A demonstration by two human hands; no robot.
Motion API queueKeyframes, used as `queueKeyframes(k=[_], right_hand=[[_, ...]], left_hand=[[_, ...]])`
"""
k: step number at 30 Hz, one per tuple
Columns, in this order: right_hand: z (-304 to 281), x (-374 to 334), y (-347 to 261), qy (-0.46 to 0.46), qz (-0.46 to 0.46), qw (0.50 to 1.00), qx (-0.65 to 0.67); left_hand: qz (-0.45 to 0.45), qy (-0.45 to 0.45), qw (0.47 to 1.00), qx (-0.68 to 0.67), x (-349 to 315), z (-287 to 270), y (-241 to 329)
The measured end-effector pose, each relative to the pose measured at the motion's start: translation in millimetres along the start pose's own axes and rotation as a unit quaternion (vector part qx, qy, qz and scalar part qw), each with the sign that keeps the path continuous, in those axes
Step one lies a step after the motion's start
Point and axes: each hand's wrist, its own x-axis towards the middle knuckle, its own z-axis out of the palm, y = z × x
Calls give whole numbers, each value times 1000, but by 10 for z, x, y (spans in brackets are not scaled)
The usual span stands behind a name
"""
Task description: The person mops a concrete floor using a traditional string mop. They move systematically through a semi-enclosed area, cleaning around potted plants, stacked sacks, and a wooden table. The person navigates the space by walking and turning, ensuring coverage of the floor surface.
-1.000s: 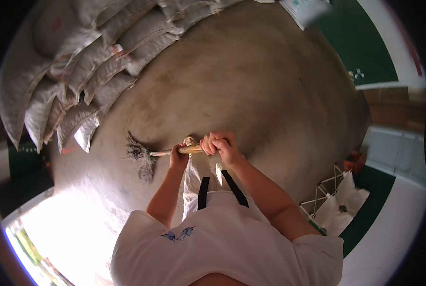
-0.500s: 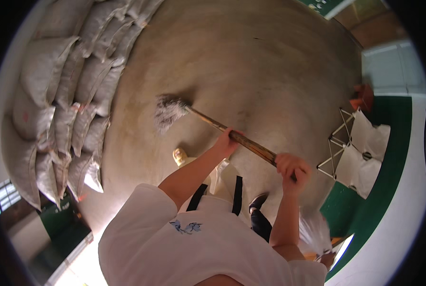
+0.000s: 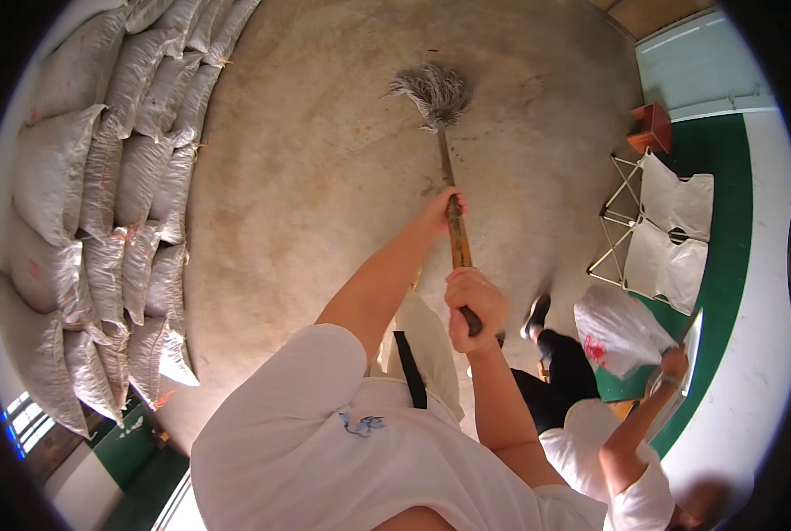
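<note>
The broom (image 3: 440, 133) has swung across the floor (image 3: 324, 177): a second ago its head lay low and to the person's left, close to the body with both hands bunched together on the handle; half a second ago it pointed up and left toward the stacked sacks (image 3: 103, 195); now it reaches straight ahead, its head well out toward the far edge of the floor. The hands have also spread apart along the handle, so the stroke looks like a full push outward, which I judge to be sweeping in hand and at the far end of one stroke. The left hand (image 3: 444, 208) is wrapped around the handle higher up, arm stretched nearly straight; the right hand (image 3: 473, 305) is closed in a fist around the lower end, close to the chest. The broom has a thin brown wooden handle, darker and shinier where it is gripped, and a fan of pale grey, frayed bristles that splay out sideways and touch the dusty, tan concrete. The sacks, grey-white and full, lie in rows along the left edge of the floor, well apart from the bristles. Toward the right edge stands a folding chair (image 3: 665, 239) with white fabric, beside a small brown box (image 3: 650, 126). Another person (image 3: 625, 442) in a white shirt is near the lower right, one hand by a white plastic bag (image 3: 621, 327).
</note>
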Motion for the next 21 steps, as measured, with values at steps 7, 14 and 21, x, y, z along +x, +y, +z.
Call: queueKeyframes(k=[7,14,21], right_hand=[[880,-493,-848,-106,-30,993,37],[1649,-1088,-1915,-211,38,965,152],[2120,-1654,-2391,-235,146,919,283]], left_hand=[[-27,0,985,-169,-1239,-818,95],[67,-26,989,-132,-2999,-1987,-152],[160,-6,972,-172,-4277,-3280,-523]])
